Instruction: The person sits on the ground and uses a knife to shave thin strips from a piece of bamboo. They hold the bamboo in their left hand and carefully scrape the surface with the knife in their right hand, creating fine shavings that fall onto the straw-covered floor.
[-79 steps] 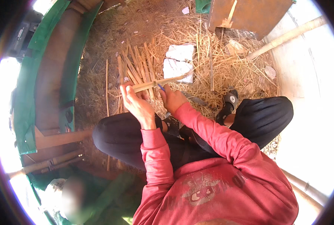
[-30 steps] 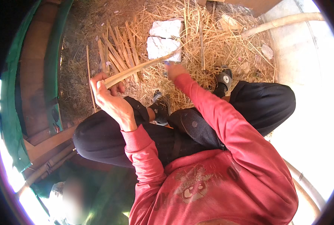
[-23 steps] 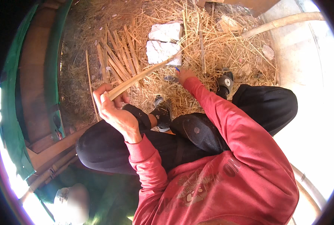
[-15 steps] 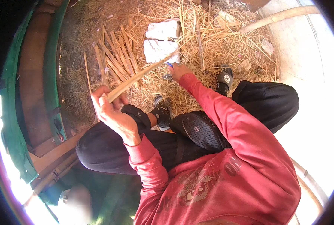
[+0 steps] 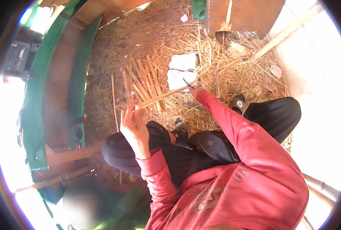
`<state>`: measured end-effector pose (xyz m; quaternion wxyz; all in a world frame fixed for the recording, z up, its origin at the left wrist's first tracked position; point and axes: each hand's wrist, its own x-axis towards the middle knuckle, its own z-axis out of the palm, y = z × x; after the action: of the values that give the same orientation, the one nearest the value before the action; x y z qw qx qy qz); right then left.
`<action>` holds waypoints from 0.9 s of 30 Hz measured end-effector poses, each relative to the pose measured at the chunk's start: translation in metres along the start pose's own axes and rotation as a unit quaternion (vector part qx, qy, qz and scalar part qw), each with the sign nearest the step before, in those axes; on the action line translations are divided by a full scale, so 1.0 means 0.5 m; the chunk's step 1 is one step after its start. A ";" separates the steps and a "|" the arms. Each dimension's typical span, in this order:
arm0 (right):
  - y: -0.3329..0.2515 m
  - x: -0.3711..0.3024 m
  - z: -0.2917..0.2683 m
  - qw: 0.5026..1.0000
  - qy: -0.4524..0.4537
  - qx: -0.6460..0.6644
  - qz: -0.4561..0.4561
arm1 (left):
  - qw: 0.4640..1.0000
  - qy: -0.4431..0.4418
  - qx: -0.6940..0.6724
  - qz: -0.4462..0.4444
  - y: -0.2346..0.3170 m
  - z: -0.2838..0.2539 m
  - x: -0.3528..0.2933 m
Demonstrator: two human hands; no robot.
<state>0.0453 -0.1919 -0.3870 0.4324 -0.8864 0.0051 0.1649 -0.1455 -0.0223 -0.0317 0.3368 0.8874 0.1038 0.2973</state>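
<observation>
1. The bamboo strip (image 5: 161,97) sits a bit lower and flatter than a moment ago, so the scraping looks well under way.
2. Its long line runs from lower left up to upper right, above the straw (image 5: 231,73).
3. The left hand (image 5: 134,126) grips its near end tight.
4. The right hand (image 5: 195,91) is closed on a small blue-handled tool (image 5: 187,83) at the far end.

Straw-strewn dirt ground (image 5: 113,53), split bamboo strips (image 5: 140,82), white flat stones (image 5: 182,69)
</observation>
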 end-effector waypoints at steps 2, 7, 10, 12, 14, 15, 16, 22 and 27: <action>-0.182 -0.139 -0.075 0.986 -0.102 0.118 -0.050 | 0.997 0.041 0.060 0.019 -0.031 -0.026 -0.013; -0.400 -0.441 -0.218 0.959 -0.088 0.097 -0.251 | 0.999 0.013 -0.034 -0.002 -0.002 -0.027 -0.016; -0.416 -0.488 -0.212 0.963 -0.006 0.032 -0.267 | 1.000 -0.014 0.011 0.006 0.008 -0.030 -0.016; -0.419 -0.493 -0.203 0.971 0.002 0.005 -0.239 | 0.997 -0.004 0.038 0.062 0.011 -0.030 -0.020; -0.396 -0.470 -0.177 0.986 -0.013 -0.003 -0.166 | 0.995 -0.005 0.045 0.089 0.010 -0.028 -0.021; -0.353 -0.420 -0.155 0.991 -0.019 -0.068 -0.117 | 0.995 -0.011 0.037 0.089 0.008 -0.027 -0.019; -0.319 -0.403 -0.148 0.991 -0.020 -0.079 -0.110 | 0.996 -0.016 0.026 0.087 0.004 -0.021 -0.017; -0.399 -0.464 -0.171 0.979 -0.020 0.059 -0.193 | 0.997 0.030 0.027 0.064 0.007 -0.009 -0.007; -0.314 -0.375 -0.121 0.994 0.012 -0.030 -0.106 | 0.997 0.022 0.047 0.050 0.007 -0.005 -0.011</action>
<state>-0.0905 -0.1654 -0.1769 0.4208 -0.8963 -0.0890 0.1077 -0.1515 -0.0254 -0.0303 0.2776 0.8993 0.0808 0.3281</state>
